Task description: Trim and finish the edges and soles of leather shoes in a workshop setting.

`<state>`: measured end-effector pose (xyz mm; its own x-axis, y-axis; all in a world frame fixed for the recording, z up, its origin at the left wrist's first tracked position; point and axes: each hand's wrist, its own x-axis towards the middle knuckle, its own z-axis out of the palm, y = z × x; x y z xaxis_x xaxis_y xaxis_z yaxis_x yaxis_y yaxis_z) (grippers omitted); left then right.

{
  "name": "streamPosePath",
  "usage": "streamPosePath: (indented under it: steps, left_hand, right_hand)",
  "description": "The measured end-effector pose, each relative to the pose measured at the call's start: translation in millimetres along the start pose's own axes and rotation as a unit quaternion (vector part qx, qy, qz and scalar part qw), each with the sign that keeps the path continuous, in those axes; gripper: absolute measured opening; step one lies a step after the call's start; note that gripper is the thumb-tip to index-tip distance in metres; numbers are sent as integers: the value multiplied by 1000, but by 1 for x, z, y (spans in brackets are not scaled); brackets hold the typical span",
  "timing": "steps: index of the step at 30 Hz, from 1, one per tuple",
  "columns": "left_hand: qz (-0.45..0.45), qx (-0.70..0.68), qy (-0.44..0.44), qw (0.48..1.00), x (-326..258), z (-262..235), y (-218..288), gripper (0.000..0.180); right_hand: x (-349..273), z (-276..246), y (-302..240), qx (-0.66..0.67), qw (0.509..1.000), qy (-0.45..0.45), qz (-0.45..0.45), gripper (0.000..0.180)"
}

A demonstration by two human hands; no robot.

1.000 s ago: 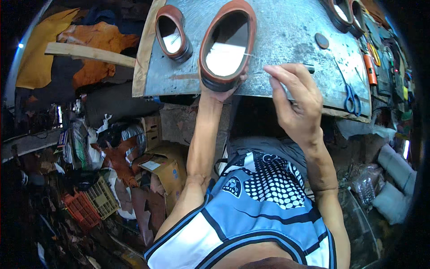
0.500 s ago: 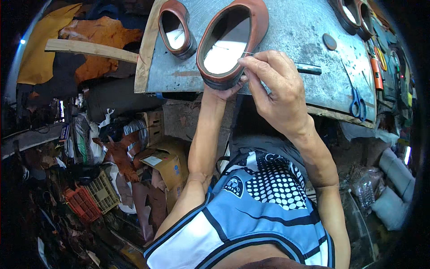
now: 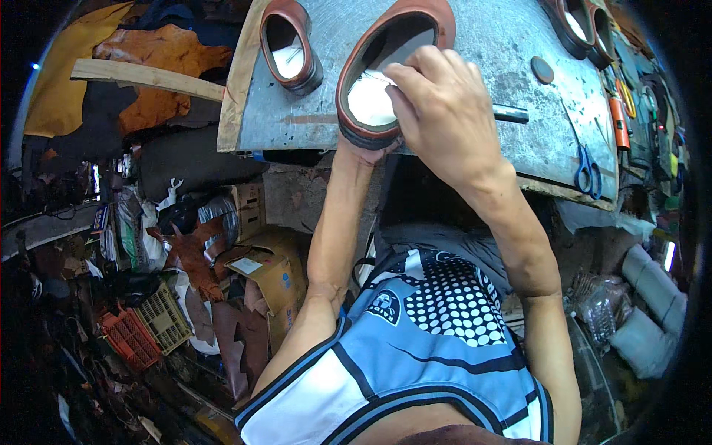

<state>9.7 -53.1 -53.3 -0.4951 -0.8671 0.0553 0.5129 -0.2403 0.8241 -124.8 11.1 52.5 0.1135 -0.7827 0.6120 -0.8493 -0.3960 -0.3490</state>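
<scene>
A brown leather shoe (image 3: 443,22) with a dark sole and white insole is tilted at the near edge of the metal-topped table. My left hand (image 3: 368,152) is closed round its heel from beneath, most of the fingers hidden by the shoe. Over the shoe's opening, my right hand (image 3: 445,111) pinches with thumb and forefinger. A fine thread-like strand (image 3: 374,76) shows at those fingertips against the white insole; its ends are hard to make out. The matching brown shoe (image 3: 311,74) stands to the left, with dark fine lines on its insole.
On the table (image 3: 489,44) lie a black rod (image 3: 511,113), a dark round disc (image 3: 542,70) and blue-handled scissors (image 3: 588,174). More brown shoes (image 3: 569,33) stand at the far right. A wooden plank (image 3: 148,80) juts out left. Crates (image 3: 130,337) and leather scraps fill the lower left.
My right hand has moved left and up, from the shoe's near right rim to over its opening. The shoe has shifted slightly right in my left hand.
</scene>
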Motion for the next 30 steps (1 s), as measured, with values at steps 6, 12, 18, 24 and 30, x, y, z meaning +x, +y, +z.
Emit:
streamPosePath:
  steps: [6,12,18,24,30]
  left_hand:
    - [29,3,-9,1000,1,10,-2,54]
    - [-53,-295,-149,942,7,-9,-5,58]
    - [-95,-154,74,981,-10,17,2,63]
    - [-103,-51,46,992,-17,30,7,62]
    - [-101,-18,4,995,-16,26,3,63]
  right_hand:
    - [15,17,5,-91,988,-122,4,21]
    - [-3,-7,8,3,997,-81,8,13]
    - [-32,-14,22,293,924,-58,238,14]
    - [-51,0,27,806,416,70,416,17]
    - [-52,3,40,794,438,12,421,19]
